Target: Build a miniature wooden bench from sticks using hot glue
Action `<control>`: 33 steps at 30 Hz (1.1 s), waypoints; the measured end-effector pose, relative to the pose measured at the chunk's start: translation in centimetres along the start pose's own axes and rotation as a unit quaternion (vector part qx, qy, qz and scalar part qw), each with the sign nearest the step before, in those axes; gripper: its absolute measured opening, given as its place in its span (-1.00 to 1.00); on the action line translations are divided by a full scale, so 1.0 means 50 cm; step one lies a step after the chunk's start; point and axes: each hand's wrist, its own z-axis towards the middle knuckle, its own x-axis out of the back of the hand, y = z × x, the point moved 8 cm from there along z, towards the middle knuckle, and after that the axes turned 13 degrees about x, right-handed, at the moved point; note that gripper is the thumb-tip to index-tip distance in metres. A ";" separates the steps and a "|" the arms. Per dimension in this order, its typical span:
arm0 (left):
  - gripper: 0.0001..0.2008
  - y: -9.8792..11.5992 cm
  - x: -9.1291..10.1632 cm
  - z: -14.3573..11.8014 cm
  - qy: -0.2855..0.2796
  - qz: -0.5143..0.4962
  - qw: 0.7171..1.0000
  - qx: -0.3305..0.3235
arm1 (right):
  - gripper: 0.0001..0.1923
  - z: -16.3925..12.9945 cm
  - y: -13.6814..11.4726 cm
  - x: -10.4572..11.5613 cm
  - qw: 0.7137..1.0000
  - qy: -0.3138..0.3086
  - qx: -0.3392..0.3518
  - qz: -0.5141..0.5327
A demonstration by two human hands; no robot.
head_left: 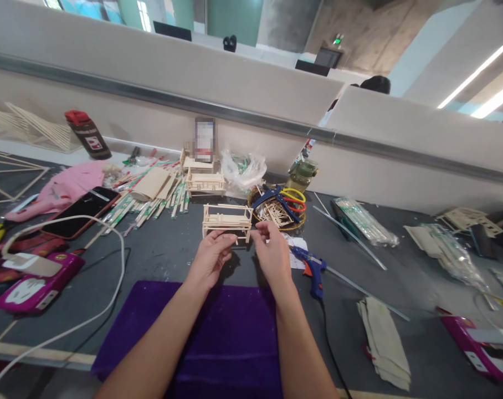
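A small frame of thin wooden sticks (227, 217), shaped like a little bench with rails, stands in front of me on the dark table. My left hand (212, 259) has its fingers curled at the frame's lower front edge, closed on it. A short stick end shows by the left thumb tip. At the right end of the frame is my right hand (272, 252), thumb and fingers pinched close to the corner post; whatever is between them is too small to make out. Just right of that hand lies a blue glue gun (313, 267) with its clear glue stick.
Behind stand another stick model (205, 182), a phone (205, 139) and a plastic bag (243, 169). A basket (300, 226) holds cut sticks and blue pliers (272, 195). Stick bundles (162, 191) lie left, a folded cloth (384, 341) right. A purple cloth (230, 332) lies under my forearms.
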 end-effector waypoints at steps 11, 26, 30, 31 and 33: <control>-0.53 -0.004 0.000 -0.004 -0.005 0.015 1.000 0.008 | -0.71 0.024 0.053 -0.060 0.998 -0.047 -0.005 0.045; -0.49 -0.014 -0.010 -0.010 -0.018 -0.011 0.999 0.035 | -0.76 -0.014 0.010 0.069 0.977 -0.041 0.008 -0.211; -0.51 -0.016 -0.011 -0.011 -0.023 -0.019 0.999 0.036 | -0.75 -0.083 0.053 0.182 0.896 -0.111 -0.124 -0.412; -0.51 -0.016 -0.011 -0.010 -0.025 -0.021 0.999 0.035 | -0.72 -0.100 0.069 0.203 0.876 -0.132 -0.150 -0.439; -0.53 -0.017 -0.011 -0.009 -0.031 -0.024 0.999 0.033 | -0.67 -0.134 0.106 0.234 0.845 -0.165 -0.199 -0.468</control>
